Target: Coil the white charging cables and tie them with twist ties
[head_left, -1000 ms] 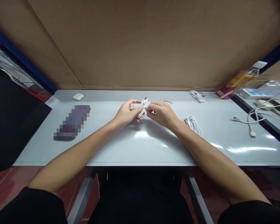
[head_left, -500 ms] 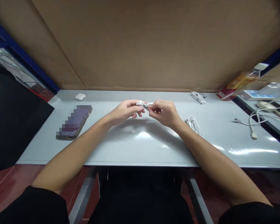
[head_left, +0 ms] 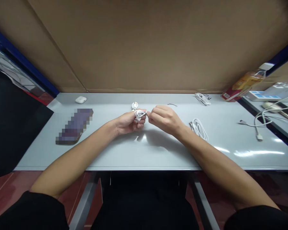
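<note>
My left hand (head_left: 128,123) is closed around a coiled white USB cable (head_left: 139,114), with its USB plug hanging near the fingers. A thin dark twist tie (head_left: 145,113) shows at the right side of this coil. My right hand (head_left: 165,118) pinches there with its fingertips; the exact grip is partly hidden by the fingers. Just behind my left hand, another coiled white cable (head_left: 134,105) lies on the table. A loose black twist tie (head_left: 172,104) rests behind my right hand.
On the grey table (head_left: 124,156) lie a phone (head_left: 74,126) and a white earbud case (head_left: 81,100) at left. Coiled white cables (head_left: 199,129) (head_left: 203,99) lie right of my hands. Loose cables (head_left: 259,123) and a drink bottle (head_left: 244,83) are farther right; a cardboard wall stands behind.
Both hands have come slightly lower and nearer with the cable, and the coil has turned so its USB plug shows. The coil behind and the loose tie are now visible.
</note>
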Action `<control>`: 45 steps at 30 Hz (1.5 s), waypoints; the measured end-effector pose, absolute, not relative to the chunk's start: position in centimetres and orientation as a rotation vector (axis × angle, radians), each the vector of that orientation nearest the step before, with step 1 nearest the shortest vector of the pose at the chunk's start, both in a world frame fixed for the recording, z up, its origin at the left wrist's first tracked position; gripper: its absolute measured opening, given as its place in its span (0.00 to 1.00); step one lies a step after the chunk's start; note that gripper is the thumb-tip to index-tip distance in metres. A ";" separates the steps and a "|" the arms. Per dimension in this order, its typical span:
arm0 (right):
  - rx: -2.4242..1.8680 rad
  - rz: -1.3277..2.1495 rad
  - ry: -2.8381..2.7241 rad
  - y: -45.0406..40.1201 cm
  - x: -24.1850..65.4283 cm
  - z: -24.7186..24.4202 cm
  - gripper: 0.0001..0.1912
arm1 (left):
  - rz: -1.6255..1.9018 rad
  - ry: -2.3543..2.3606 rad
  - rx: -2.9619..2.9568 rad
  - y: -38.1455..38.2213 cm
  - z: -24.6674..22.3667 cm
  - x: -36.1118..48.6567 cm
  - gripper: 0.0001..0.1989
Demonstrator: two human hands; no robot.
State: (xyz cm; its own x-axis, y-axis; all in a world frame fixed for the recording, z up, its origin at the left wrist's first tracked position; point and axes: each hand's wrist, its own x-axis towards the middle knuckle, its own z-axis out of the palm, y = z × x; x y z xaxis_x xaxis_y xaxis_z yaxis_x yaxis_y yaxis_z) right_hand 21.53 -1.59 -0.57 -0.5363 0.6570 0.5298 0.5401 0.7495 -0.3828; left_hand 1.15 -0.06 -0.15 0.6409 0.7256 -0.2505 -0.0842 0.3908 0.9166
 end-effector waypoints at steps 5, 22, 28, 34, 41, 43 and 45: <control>-0.919 0.258 -2.203 -1.6 21.7 -0.5 0.17 | 0.642 0.757 1.159 0.1 -0.3 1.0 0.20; -1.303 1.561 -1.609 -0.8 22.4 -0.1 0.20 | 1.179 0.822 2.355 0.4 -1.9 1.0 0.13; -1.124 1.477 -1.702 -1.1 22.3 0.2 0.18 | 1.168 0.791 2.350 0.5 -1.8 1.0 0.13; -1.081 0.991 -2.071 -1.8 22.1 0.9 0.19 | 1.070 0.880 2.179 0.2 -1.3 0.6 0.15; -1.060 0.258 -2.335 -1.9 22.0 0.3 0.13 | 0.984 0.833 1.912 0.4 -0.8 0.8 0.17; -1.085 0.075 -2.394 -1.8 22.2 0.1 0.12 | 0.949 0.790 1.832 0.4 -0.7 0.9 0.18; -1.126 -0.009 -2.399 -1.7 22.4 0.0 0.14 | 0.975 0.774 1.834 0.4 -0.8 0.9 0.17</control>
State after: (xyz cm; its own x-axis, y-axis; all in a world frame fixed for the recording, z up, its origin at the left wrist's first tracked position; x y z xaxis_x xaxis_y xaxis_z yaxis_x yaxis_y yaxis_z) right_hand 22.37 -1.69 0.03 -0.5419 0.7221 0.4300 0.7253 0.6603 -0.1949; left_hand 0.87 0.41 -0.78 0.4947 0.8140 0.3043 0.1117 -0.4068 0.9067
